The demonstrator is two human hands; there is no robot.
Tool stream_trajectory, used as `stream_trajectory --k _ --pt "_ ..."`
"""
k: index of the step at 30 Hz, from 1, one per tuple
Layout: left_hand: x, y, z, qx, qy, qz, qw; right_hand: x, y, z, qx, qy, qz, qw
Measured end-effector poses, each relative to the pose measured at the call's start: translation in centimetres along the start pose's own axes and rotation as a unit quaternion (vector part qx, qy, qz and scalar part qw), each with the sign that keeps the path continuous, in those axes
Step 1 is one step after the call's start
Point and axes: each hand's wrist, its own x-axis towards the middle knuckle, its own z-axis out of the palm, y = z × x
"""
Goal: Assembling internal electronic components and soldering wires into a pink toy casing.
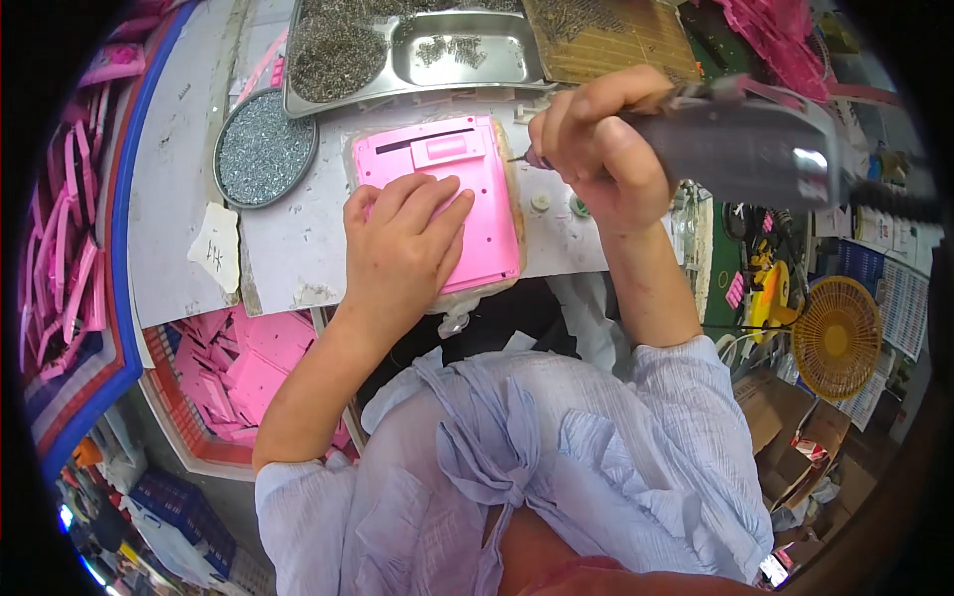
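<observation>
A pink plastic housing (493, 221) with several small holes and a dark slot lies on a pad wrapped in clear film on the bench in front of me. My left hand (402, 238) rests on its left part, fingers spread and lying flat, gripping nothing. My right hand (606, 149) is wrapped round a dark electric screwdriver (735, 154), held sideways. Its thin bit points left and sits close to the housing's upper right edge; I cannot tell if it touches. The cord runs off to the right.
A round dish of small silvery screws (264, 149) stands left of the housing. Behind lies a metal tray (467, 79) with small metal parts, beside a brown board (621, 40). Pink pieces fill a crate (214, 452) below left. A yellow fan (837, 338) stands right.
</observation>
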Motion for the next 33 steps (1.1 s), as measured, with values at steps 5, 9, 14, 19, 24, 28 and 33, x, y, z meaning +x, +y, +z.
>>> stream_trajectory --k 5,9,14,19,24,28,33 --pt "-0.1 0.1 -0.2 0.001 -0.015 -0.013 1.000 -0.6 1.0 0.1 -0.023 -0.024 0.018 0.999" --pt "-0.3 0.2 -0.2 0.004 -0.011 -0.017 1.000 -3.7 -2.3 1.0 0.024 -0.039 0.070 0.997" --pt "0.6 -1.5 -0.3 -0.059 0.007 -0.004 0.998 -4.9 -2.3 1.1 -0.039 -0.038 0.065 0.996" --pt "3.3 -3.2 0.3 -0.066 0.079 -0.011 0.995 -5.1 -2.1 1.5 -0.052 -0.044 0.059 0.996" --pt "5.0 -4.0 0.8 -0.008 0.038 0.011 0.999 -5.2 -2.6 1.4 -0.023 -0.016 0.078 0.997" --pt "3.9 -4.9 -4.3 -0.031 0.093 0.058 0.993 -1.4 -6.6 2.4 0.009 -0.052 0.001 0.999" --pt "-11.4 -9.2 -10.9 -0.112 0.294 -0.190 0.930 1.3 -9.4 -0.2 0.057 -0.086 0.005 0.995"
